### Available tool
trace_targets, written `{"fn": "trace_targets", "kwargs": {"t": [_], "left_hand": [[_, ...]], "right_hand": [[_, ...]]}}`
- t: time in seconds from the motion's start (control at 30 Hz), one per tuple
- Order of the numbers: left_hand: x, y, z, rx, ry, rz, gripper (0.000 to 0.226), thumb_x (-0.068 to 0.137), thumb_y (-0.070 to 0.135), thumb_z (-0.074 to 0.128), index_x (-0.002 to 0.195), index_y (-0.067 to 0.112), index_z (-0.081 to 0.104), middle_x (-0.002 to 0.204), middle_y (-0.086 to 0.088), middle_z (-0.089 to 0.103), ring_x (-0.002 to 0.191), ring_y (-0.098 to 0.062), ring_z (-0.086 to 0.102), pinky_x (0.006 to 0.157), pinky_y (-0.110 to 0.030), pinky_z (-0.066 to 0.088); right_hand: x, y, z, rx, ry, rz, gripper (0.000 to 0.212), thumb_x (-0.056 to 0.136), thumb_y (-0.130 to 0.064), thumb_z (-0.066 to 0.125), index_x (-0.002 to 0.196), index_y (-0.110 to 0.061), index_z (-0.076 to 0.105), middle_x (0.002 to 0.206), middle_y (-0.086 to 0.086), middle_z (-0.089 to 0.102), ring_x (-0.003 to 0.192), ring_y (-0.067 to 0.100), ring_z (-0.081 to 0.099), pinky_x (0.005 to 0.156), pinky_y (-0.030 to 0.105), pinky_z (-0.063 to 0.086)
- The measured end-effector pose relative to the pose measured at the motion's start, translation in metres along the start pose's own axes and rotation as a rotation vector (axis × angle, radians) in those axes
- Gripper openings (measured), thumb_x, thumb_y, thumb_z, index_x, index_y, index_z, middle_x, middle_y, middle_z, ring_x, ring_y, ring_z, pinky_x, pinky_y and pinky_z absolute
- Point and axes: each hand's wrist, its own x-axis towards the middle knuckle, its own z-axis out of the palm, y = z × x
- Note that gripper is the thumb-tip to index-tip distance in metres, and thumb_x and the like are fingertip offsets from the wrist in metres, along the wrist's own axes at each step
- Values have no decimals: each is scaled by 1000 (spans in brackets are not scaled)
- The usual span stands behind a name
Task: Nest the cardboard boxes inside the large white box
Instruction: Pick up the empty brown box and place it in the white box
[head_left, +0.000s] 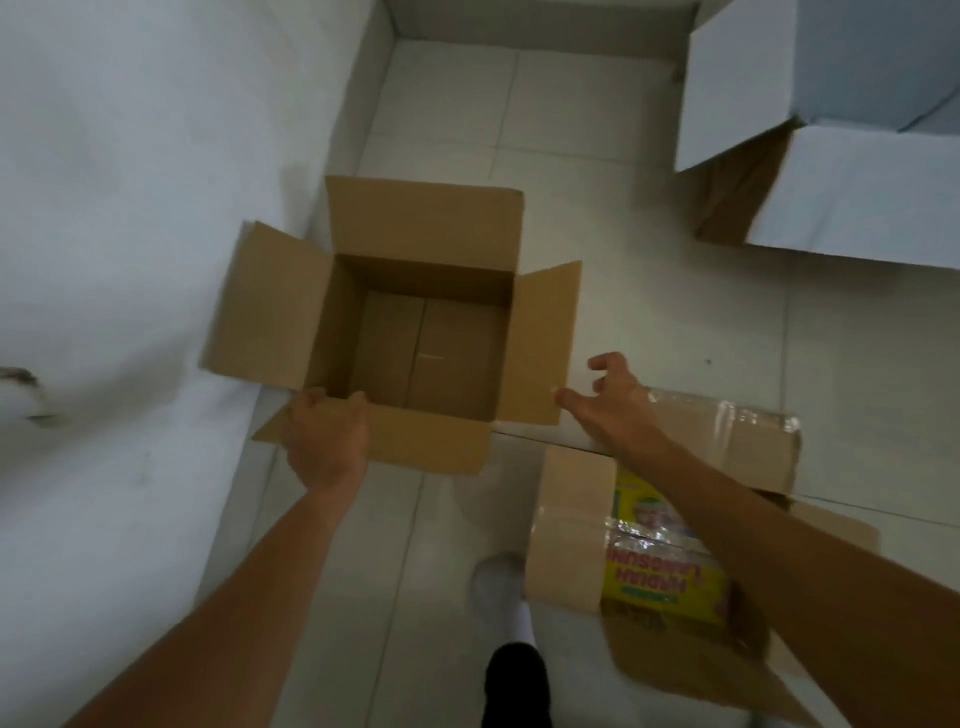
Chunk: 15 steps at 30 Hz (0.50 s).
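An empty brown cardboard box (415, 332) stands on the floor with all its flaps spread out. My left hand (326, 441) grips its near flap at the left corner. My right hand (615, 402) hovers with fingers spread, the thumb tip touching the edge of the right flap. Under my right forearm lies a second cardboard box (644, 525) with brown tape, clear plastic wrap and a yellow printed label. The large white box (852, 171) stands at the upper right with its white flaps up and a brown inner side showing.
A white wall (130, 208) runs along the left, close to the brown box's left flap. The floor is pale tile (649, 312). My foot in a white sock (501, 587) is at the bottom centre.
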Motion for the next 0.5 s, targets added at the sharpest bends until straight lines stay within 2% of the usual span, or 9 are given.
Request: {"fn": "trace_targets", "kwargs": {"t": [0.07, 0.13, 0.27, 0.4, 0.5], "left_hand": [[29, -6, -4, 45, 5, 42, 53, 75, 33, 69, 119, 8, 54, 122, -15, 54, 108, -33, 53, 90, -48, 48], [57, -14, -7, 91, 12, 75, 56, 75, 31, 69, 123, 9, 50, 127, -15, 51, 113, -33, 50, 91, -47, 44], [114, -24, -16, 176, 47, 109, 62, 76, 29, 69, 128, 7, 43, 133, -15, 46, 120, -33, 44, 94, -48, 39], [163, -27, -23, 221, 77, 70, 66, 74, 27, 68, 129, 6, 39, 136, -15, 41, 122, -34, 41, 95, -49, 38], [186, -29, -22, 284, 61, 57, 62, 73, 25, 68, 124, 5, 40, 131, -18, 42, 116, -38, 44, 92, -49, 39]], "right_hand": [[16, -12, 20, -80, 89, -2, 64, 77, -38, 69, 129, -18, 37, 126, 13, 50, 102, 29, 56, 76, 32, 43], [28, -22, 35, -160, 163, 3, 68, 78, -35, 69, 133, -18, 32, 131, 15, 47, 108, 32, 55, 79, 36, 47], [50, -38, 57, -251, 225, 22, 72, 78, -27, 67, 137, -19, 26, 134, 18, 42, 115, 38, 50, 90, 50, 49], [65, -49, 70, -322, 298, 62, 73, 79, -24, 67, 137, -17, 24, 134, 21, 42, 117, 42, 46, 92, 50, 43], [72, -52, 71, -280, 371, 44, 74, 79, -19, 67, 138, -16, 23, 130, 23, 41, 111, 43, 49, 86, 50, 45]]}}
